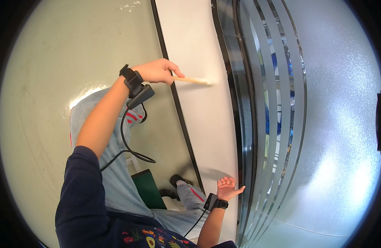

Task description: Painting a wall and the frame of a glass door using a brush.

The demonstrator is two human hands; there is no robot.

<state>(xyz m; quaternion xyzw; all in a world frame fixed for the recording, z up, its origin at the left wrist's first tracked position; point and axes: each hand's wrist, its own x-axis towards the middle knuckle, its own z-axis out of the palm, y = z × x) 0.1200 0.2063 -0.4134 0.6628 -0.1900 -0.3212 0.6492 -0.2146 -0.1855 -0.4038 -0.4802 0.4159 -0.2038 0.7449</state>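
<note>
My left hand (160, 72) reaches out over the edge of a white ledge (190, 33). Its fingers are closed on a slim brush (193, 80) with a pale wooden handle. The brush points right, and its whitish tip is at the ledge surface; whether it touches cannot be made out exactly. Lower down, my right hand (227, 189) is at the ledge near the dark frame, palm up. Its fingers are loosely bent and apart, the thumb stretched out, and nothing lies in it. Both wrists wear black straps with small black devices and cables.
Beyond the ledge runs a dark frame (245, 103), then a frosted glass panel (331, 124) with clear stripes. A green stool seat (148, 189) shows by my legs. The pale floor (54, 62) spreads to the left. A black cable (123, 132) hangs from my left wrist.
</note>
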